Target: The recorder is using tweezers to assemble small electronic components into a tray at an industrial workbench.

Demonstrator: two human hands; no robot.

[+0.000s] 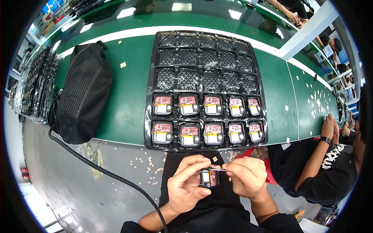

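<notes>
Far left: stacked dark trays point(37, 83) along the desk point(128, 97) edge, then a black mesh bag point(84, 101) with a black cable point(105, 171) trailing off it and down past the lap. Both well apart from the work, not in the way.

Centre: big black tray point(206, 87) on the green desk, upper rows bare, the two nearest rows filled with small modules point(189, 105) showing red boards. Tray's near edge just over the desk rim, close above the hands.

Below it: left hand point(190, 186) curled shut around a small black module point(208, 178), thumb and fingers pinching its sides, held over the lap. Right hand point(246, 176) closed in a pinch on thin tweezers point(217, 169), tip touching the module's top edge.

Risks, as a judgement: module gripped only at the edges and off the desk, so a slip of the tweezers could nick the red board or knock the piece to the floor. Small part at the tip easily lost among the paper scraps point(155, 165) below.

Right: another person's arm point(316, 159) with a dark wristband resting on the desk, near but not touching.
</notes>
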